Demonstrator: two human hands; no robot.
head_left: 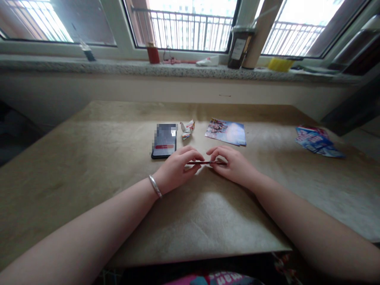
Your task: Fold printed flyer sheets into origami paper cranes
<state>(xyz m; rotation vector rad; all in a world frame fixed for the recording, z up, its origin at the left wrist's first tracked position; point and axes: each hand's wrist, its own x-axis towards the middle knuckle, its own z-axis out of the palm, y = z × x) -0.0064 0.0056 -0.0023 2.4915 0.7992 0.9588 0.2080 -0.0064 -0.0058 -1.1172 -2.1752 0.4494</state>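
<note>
My left hand point(178, 168) and my right hand point(233, 164) pinch the two ends of a thin folded strip of paper point(206, 162), dark red on its edge, held low over a tan mat point(190, 221). A silver bangle point(155, 186) circles my left wrist. A black smartphone point(164, 140) lies just beyond my left hand, its screen lit. A small folded paper figure point(188, 129) sits beyond my fingers. A glossy printed sheet point(226, 132) lies beyond my right hand, and a loose pile of printed paper point(317, 141) lies farther right.
A speckled stone windowsill point(118, 67) runs behind the mat's far edge. It holds a red cup point(153, 54), a dark labelled jar point(239, 49) and a yellow item point(280, 64). Behind it are window frames and a balcony railing.
</note>
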